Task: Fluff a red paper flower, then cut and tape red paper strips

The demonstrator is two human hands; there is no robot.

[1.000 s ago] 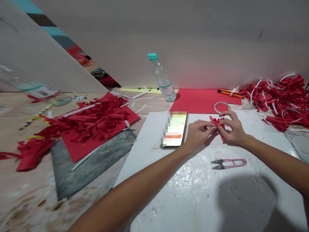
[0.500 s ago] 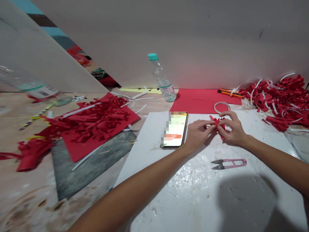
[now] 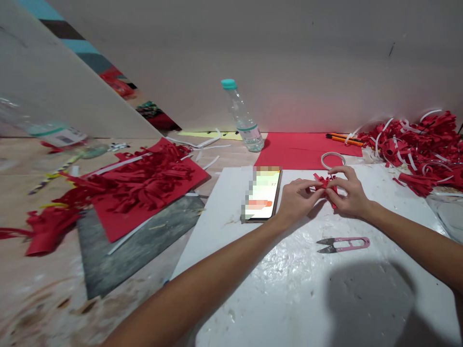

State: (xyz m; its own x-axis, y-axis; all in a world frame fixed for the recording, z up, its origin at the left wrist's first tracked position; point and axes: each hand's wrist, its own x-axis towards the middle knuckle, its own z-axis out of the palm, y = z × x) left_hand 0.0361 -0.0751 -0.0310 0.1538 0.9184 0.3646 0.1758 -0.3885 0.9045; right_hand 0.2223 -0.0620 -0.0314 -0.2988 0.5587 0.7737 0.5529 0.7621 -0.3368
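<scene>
A small bunch of red cut paper (image 3: 326,182) is pinched between my two hands above the white board (image 3: 267,284). My left hand (image 3: 298,197) grips its left side with thumb and fingertips. On the other side, my right hand (image 3: 347,192) holds it between thumb and curled fingers. Pink-handled thread snips (image 3: 343,244) lie on the board, nearer to me, with their blades pointing left. A phone (image 3: 262,195) with a lit screen rests left of my left hand. Just behind my hands is a roll of tape (image 3: 333,160).
A plastic bottle (image 3: 246,120) with a teal cap stands behind the board, beside red sheets (image 3: 289,147). Red fringed paper (image 3: 144,183) is piled at the left, and more red tassels (image 3: 415,149) with white strips lie at the right. Orange pencils (image 3: 345,140) lie at the back.
</scene>
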